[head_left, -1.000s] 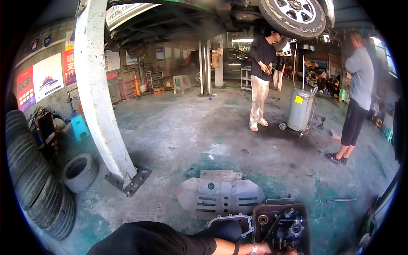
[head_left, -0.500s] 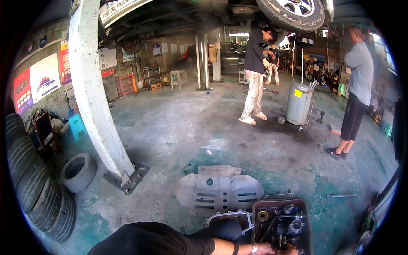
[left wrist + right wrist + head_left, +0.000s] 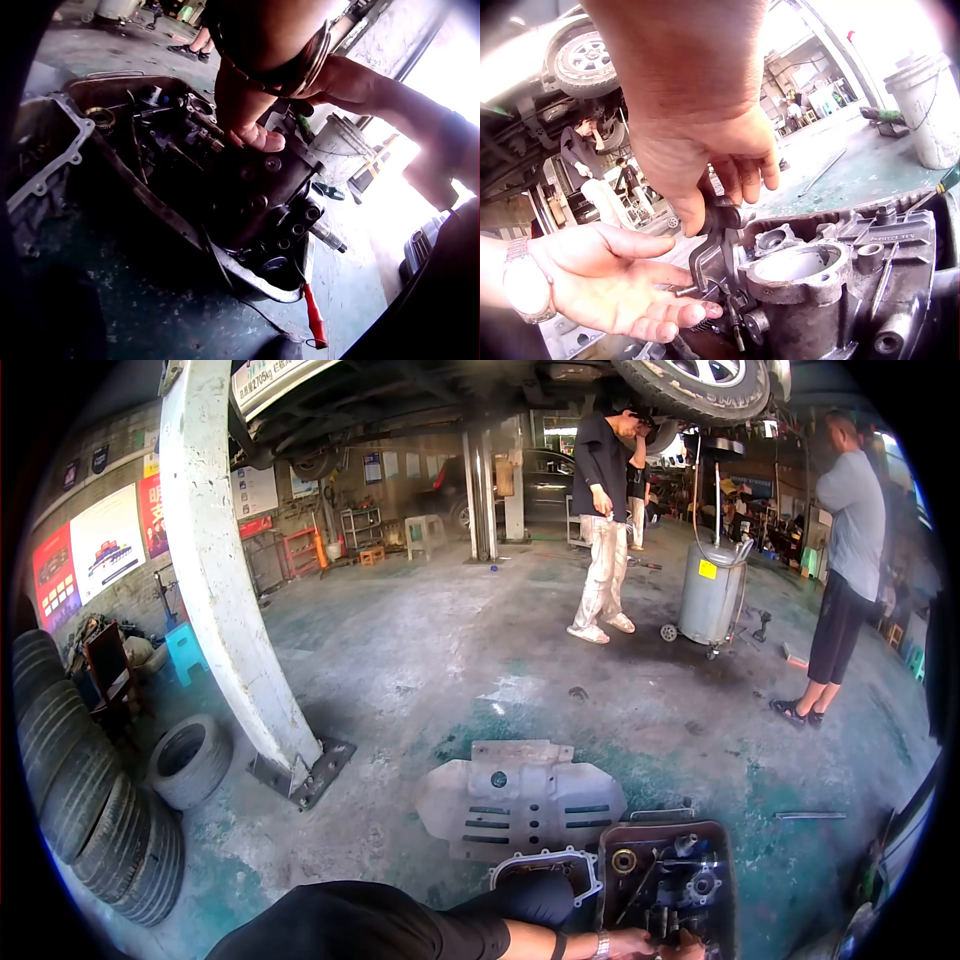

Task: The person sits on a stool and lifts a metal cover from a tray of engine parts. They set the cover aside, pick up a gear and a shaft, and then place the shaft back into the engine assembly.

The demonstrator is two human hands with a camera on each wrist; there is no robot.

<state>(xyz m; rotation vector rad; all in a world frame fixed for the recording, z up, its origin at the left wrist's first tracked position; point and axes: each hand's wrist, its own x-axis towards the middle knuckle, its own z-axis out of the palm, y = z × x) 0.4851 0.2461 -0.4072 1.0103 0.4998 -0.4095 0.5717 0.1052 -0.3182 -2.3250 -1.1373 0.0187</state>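
My right hand point(image 3: 697, 161) reaches down from above and pinches a dark metal fork-shaped part point(image 3: 718, 225) between thumb and fingers. Below and beside it, my left hand point(image 3: 607, 277) is palm up with relaxed fingers, its fingertips right at the part's lower end. A watch point(image 3: 526, 281) sits on the left wrist. Both hands are over a dark tray point(image 3: 729, 880) of oily machine parts. A metal housing point(image 3: 799, 292) with a wide round opening stands next to the hands. A ring-shaped part point(image 3: 624, 861) lies in the tray's far left corner.
Left of the tray lies a metal frame gasket-shaped cover point(image 3: 594, 880); a slotted metal plate point(image 3: 520, 800) is beyond it. A red-handled tool point(image 3: 315, 322) hangs by the tray. Two people stand near a grey drum point(image 3: 712, 600) under a raised vehicle. A lift post point(image 3: 225, 580) and tyres point(image 3: 190, 760) are left.
The right hand has come up a little into the head view beside the left hand. In the background, the person in black has shifted stance and raised a hand to the head.
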